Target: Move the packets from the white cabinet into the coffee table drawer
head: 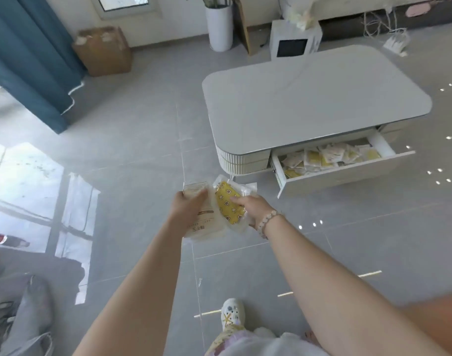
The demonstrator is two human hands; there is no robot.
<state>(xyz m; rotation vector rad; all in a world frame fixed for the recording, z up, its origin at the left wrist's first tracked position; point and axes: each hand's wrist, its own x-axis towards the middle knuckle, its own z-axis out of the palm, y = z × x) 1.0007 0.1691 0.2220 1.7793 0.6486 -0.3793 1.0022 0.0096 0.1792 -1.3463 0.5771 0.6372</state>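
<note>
My left hand (187, 205) grips a stack of pale packets (203, 224) with printed labels. My right hand (255, 208), a bead bracelet on its wrist, holds clear packets with a yellow patterned item inside (228, 201). Both hands are held out over the grey floor, close together. Ahead and to the right stands the white coffee table (309, 98). Its drawer (348, 173) is pulled open and holds several packets (325, 158), yellow and white. The white cabinet is not in view.
Grey tiled floor (142, 140) lies between me and the table. A cardboard box (104, 50), a tall white vase (219, 27) and a small white appliance (294, 38) stand at the back. A blue curtain (32, 55) hangs left. Grey bags (22, 319) lie bottom left.
</note>
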